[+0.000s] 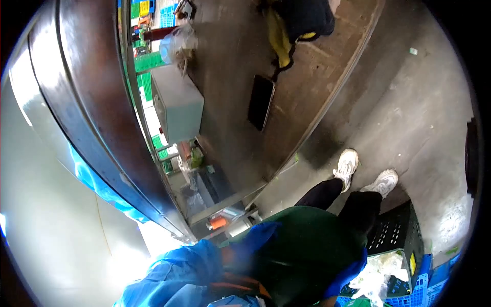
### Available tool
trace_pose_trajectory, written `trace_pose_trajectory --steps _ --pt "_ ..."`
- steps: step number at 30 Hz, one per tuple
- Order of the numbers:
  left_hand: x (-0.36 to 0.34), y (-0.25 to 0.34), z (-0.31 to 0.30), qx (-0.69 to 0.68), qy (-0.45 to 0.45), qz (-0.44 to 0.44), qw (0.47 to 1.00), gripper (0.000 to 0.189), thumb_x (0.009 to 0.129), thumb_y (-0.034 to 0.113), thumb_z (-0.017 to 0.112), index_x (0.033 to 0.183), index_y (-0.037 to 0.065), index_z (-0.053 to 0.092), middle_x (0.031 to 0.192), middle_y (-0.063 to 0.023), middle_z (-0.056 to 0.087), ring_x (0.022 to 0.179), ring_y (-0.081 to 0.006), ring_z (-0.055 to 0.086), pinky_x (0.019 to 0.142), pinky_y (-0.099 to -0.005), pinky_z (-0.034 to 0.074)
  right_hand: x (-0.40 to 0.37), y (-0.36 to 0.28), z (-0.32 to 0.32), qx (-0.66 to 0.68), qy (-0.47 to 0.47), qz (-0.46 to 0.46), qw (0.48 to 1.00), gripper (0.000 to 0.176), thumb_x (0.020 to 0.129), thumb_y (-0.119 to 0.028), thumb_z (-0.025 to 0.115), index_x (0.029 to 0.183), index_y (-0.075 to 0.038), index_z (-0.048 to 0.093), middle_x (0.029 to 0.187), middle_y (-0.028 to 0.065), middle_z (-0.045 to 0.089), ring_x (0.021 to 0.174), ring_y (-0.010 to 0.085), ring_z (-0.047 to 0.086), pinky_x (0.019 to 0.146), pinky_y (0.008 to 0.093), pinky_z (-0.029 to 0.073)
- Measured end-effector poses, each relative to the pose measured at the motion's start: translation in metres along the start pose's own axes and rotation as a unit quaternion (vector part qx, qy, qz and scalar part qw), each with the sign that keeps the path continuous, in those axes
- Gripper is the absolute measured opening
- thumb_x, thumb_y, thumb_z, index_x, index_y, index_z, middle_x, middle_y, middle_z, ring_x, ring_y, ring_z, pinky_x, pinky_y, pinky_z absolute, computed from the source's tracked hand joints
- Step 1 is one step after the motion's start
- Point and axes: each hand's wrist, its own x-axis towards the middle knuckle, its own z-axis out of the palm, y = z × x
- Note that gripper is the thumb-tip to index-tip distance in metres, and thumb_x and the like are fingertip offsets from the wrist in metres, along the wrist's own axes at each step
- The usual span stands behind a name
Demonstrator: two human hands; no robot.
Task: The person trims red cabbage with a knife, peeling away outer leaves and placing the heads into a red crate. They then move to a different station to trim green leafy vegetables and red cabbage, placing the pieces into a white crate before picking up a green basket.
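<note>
Neither my left hand nor my right hand can be made out. A light blue sleeve fills the bottom left of the head view, partly blurred. Darker blue cloth shows at the other side of my dark green apron. Nearest to my body on the table side are an orange object and pale items on a lower shelf. On the brown table lie a black phone-like slab and a dark garment or bag with yellow parts. A pale grey box stands near the table's far side.
A clear plastic bag lies beyond the grey box. By my legs stands a black perforated crate, with white plastic and blue crates beside it. My white shoes are on the grey floor.
</note>
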Motion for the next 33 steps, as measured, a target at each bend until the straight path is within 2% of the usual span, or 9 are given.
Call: trace_pose_trajectory --steps 3,9,13,16,18,24,29,32,33 --pt "-0.002 0.007 -0.005 0.019 -0.092 -0.022 0.995 0.036 0.096 0.023 0.04 0.127 0.006 0.046 0.123 -0.0122 0.05 0.109 -0.0219 0.051 0.093 -0.0338 0.043 0.003 0.017 -0.003 0.017 -0.059 0.011 0.998 0.036 0.091 -0.017 0.042 0.123 -0.002 0.049 0.121 0.0136 0.053 0.109 0.0258 0.05 0.097 0.0357 0.038" --pt "-0.014 -0.017 -0.001 -0.036 -0.083 0.01 0.996 0.031 0.096 0.021 0.042 0.122 0.008 0.051 0.116 -0.0108 0.056 0.103 -0.0179 0.054 0.09 -0.0322 0.044 -0.01 0.007 -0.008 0.12 0.017 0.015 0.992 0.035 0.09 -0.021 0.045 0.116 0.001 0.055 0.116 0.0142 0.056 0.104 0.0245 0.053 0.091 0.0355 0.042" --pt "-0.038 -0.036 0.005 -0.018 -0.028 0.093 0.995 0.028 0.093 0.021 0.047 0.118 0.011 0.056 0.111 -0.0105 0.059 0.099 -0.0205 0.057 0.088 -0.0326 0.046 -0.043 0.072 -0.044 -0.049 -0.04 0.023 0.998 0.034 0.089 -0.021 0.047 0.113 0.0 0.057 0.112 0.0143 0.058 0.1 0.0241 0.055 0.088 0.0352 0.044" --pt "-0.055 -0.057 0.018 0.059 0.083 0.24 0.965 0.023 0.09 0.018 0.053 0.11 0.01 0.061 0.098 -0.0112 0.064 0.09 -0.0224 0.061 0.082 -0.0321 0.048 -0.063 0.069 -0.068 -0.15 -0.076 -0.034 0.985 0.034 0.088 -0.021 0.047 0.112 0.0 0.057 0.111 0.0143 0.058 0.1 0.024 0.055 0.088 0.0351 0.044" --pt "-0.06 -0.082 0.041 -0.016 0.109 0.265 0.958 0.022 0.089 0.019 0.054 0.107 0.009 0.062 0.101 -0.0146 0.063 0.095 -0.028 0.06 0.085 -0.0351 0.047 -0.061 0.051 -0.09 -0.203 -0.114 -0.074 0.97 0.033 0.088 -0.021 0.047 0.112 0.0 0.057 0.111 0.0142 0.059 0.099 0.0239 0.056 0.087 0.035 0.044" --pt "-0.112 -0.088 0.061 -0.085 0.007 0.311 0.947 0.024 0.087 0.021 0.052 0.104 0.008 0.062 0.102 -0.0157 0.062 0.097 -0.0317 0.059 0.087 -0.0391 0.046 -0.046 -0.025 -0.12 -0.336 -0.221 -0.208 0.892 0.033 0.088 -0.021 0.047 0.111 0.0 0.058 0.109 0.014 0.059 0.098 0.0237 0.056 0.086 0.0348 0.045" --pt "-0.109 -0.125 0.06 -0.225 0.129 0.353 0.899 0.019 0.087 0.02 0.051 0.093 0.006 0.062 0.088 -0.0188 0.062 0.083 -0.0346 0.06 0.076 -0.04 0.047 -0.063 -0.085 -0.093 -0.414 -0.298 -0.294 0.808 0.032 0.088 -0.021 0.047 0.11 0.0 0.058 0.108 0.0139 0.06 0.097 0.0235 0.057 0.085 0.0347 0.045" --pt "-0.118 -0.152 0.04 -0.236 0.133 0.309 0.912 0.016 0.085 0.019 0.052 0.088 0.007 0.062 0.086 -0.0199 0.061 0.081 -0.0352 0.059 0.072 -0.0416 0.046 -0.088 -0.109 -0.073 -0.448 -0.334 -0.338 0.757 0.032 0.088 -0.021 0.048 0.11 0.0 0.058 0.107 0.0138 0.06 0.096 0.0234 0.057 0.085 0.0346 0.045" --pt "-0.099 -0.18 0.044 -0.374 0.116 0.252 0.885 0.016 0.084 0.018 0.052 0.089 0.007 0.062 0.087 -0.0197 0.061 0.082 -0.0356 0.059 0.073 -0.0415 0.046 -0.098 -0.114 -0.067 -0.46 -0.344 -0.355 0.737 0.032 0.088 -0.021 0.048 0.109 0.0 0.059 0.107 0.0138 0.06 0.096 0.0234 0.057 0.085 0.0345 0.045"
